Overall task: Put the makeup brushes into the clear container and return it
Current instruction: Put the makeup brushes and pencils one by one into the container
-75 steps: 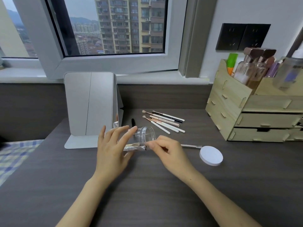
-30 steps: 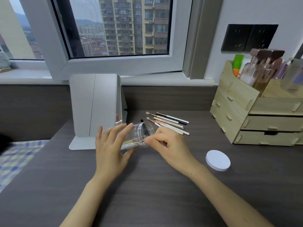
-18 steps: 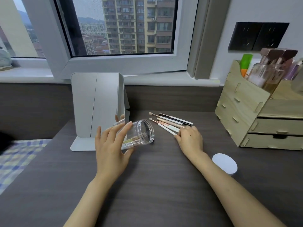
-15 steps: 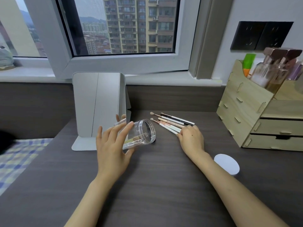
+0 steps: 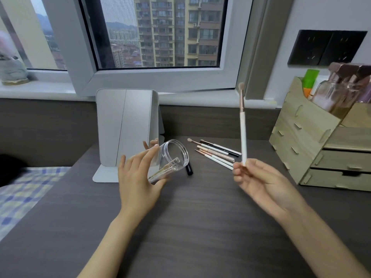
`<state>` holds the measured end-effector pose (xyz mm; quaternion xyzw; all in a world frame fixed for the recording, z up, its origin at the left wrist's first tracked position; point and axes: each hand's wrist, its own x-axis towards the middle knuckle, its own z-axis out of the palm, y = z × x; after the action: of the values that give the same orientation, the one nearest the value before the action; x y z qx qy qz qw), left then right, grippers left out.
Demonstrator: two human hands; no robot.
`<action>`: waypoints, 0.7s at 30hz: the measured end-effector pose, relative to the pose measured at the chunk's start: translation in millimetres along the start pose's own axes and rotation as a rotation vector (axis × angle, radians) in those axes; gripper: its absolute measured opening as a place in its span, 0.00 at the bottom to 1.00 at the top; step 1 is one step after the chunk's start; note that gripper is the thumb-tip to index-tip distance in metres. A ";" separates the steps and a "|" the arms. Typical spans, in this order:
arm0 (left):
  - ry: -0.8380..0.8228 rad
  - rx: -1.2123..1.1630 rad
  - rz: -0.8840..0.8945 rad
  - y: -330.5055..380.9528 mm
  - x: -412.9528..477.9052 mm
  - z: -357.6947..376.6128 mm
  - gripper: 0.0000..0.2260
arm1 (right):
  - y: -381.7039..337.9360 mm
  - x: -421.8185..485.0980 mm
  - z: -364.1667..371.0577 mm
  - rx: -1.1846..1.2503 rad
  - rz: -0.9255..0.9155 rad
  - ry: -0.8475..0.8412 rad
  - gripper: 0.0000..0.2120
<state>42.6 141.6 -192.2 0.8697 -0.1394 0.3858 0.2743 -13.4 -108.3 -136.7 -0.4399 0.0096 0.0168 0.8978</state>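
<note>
Two hands work above the dark surface (image 5: pixel 190 217): at centre, the left hand (image 5: pixel 138 181) is wrapped around the tilted clear container (image 5: pixel 170 159), a brush inside; at right, the right hand (image 5: pixel 259 181) pinches an upright white brush (image 5: pixel 243 133). Loose brushes (image 5: pixel 214 152) lie between them.

One clear plastic jar (image 5: pixel 172 157), holding what looks like one slim brush (image 5: pixel 163 170). One white-handled makeup brush (image 5: pixel 243 135) held upright. About five slim brushes (image 5: pixel 214 153) lie on the dark wood-grain bench (image 5: pixel 200 227). One grey folding mirror (image 5: pixel 128 129).
</note>
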 end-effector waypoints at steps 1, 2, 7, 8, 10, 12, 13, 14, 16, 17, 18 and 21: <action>-0.015 -0.025 -0.003 2.7 -0.6 -1.0 0.36 | 3.4 1.6 5.9 0.085 0.046 -0.020 0.05; -0.031 -0.048 -0.007 5.6 -1.3 -1.9 0.36 | 6.5 3.8 11.7 0.149 0.081 -0.042 0.05; -0.087 -0.072 0.018 16.8 -3.6 -4.5 0.36 | 12.5 15.2 37.7 0.131 0.092 -0.151 0.11; -0.087 -0.070 0.021 17.5 -3.4 -4.9 0.36 | 13.1 16.8 41.8 0.009 0.029 -0.146 0.09; -0.080 -0.085 0.003 18.2 -3.0 -5.8 0.37 | 14.2 18.2 52.5 -0.257 -0.148 -0.084 0.05; -0.072 -0.113 -0.020 18.5 -2.8 -6.5 0.37 | 13.3 20.3 65.0 -0.480 -0.319 -0.013 0.05; -0.069 -0.124 -0.026 18.7 -2.6 -6.5 0.37 | 12.4 22.4 71.1 -0.598 -0.384 0.009 0.06; -0.067 -0.129 -0.029 18.6 -2.6 -6.8 0.37 | 11.9 24.9 76.6 -0.734 -0.426 0.022 0.07; -0.065 -0.121 -0.033 18.7 -2.1 -7.6 0.38 | 12.6 30.6 86.1 -1.017 -0.415 0.016 0.06; -0.063 -0.109 -0.032 18.3 -2.1 -8.1 0.38 | 13.4 33.4 89.7 -1.116 -0.364 -0.001 0.04; -0.060 -0.096 -0.029 17.7 -2.3 -8.6 0.38 | 14.2 35.5 92.8 -1.162 -0.302 -0.021 0.02; -0.052 -0.075 -0.030 15.5 -2.8 -10.5 0.38 | 14.9 41.6 98.8 -1.126 -0.225 -0.034 0.03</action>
<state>27.4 135.3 -182.8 0.8706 -0.1478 0.3533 0.3090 27.9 -20.2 -89.2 -0.8481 -0.0620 -0.0691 0.5217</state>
